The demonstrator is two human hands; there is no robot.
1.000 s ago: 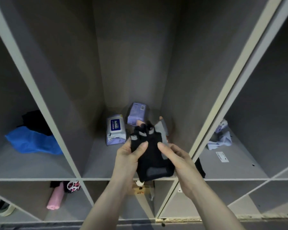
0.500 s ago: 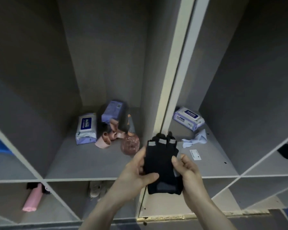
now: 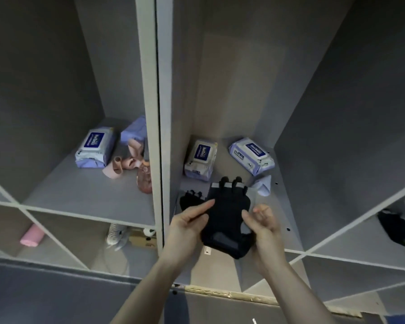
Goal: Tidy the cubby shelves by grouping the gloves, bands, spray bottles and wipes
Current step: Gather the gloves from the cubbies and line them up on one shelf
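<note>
Head view: three wipe packs carry a dark blue label with white lettering. On the right pack (image 3: 251,155) the label appears to read "HelBali", though the small print is not legible; the middle pack (image 3: 200,160) and the left pack (image 3: 95,147) bear the same style of label, too blurred to read. The black glove (image 3: 227,216) is a fingerless type with short finger stubs, grey tabs across the knuckle line and a grey panel near the cuff. It is held above the floor of the right cubby (image 3: 278,206), finger stubs pointing toward the back wall, cuff toward the person. The left hand (image 3: 187,226) grips the glove's left edge, thumb on top. The right hand (image 3: 262,224) holds the right edge near the cuff, fingers curled; its grip is narrow. A second black glove (image 3: 189,199) lies on the cubby floor just left of the held one, in front of the middle pack. A crumpled pale wipe (image 3: 263,184) lies near the finger stubs. In the left cubby (image 3: 80,188), pink bands (image 3: 124,162) and a pink spray bottle (image 3: 144,180) sit beside the left pack.
</note>
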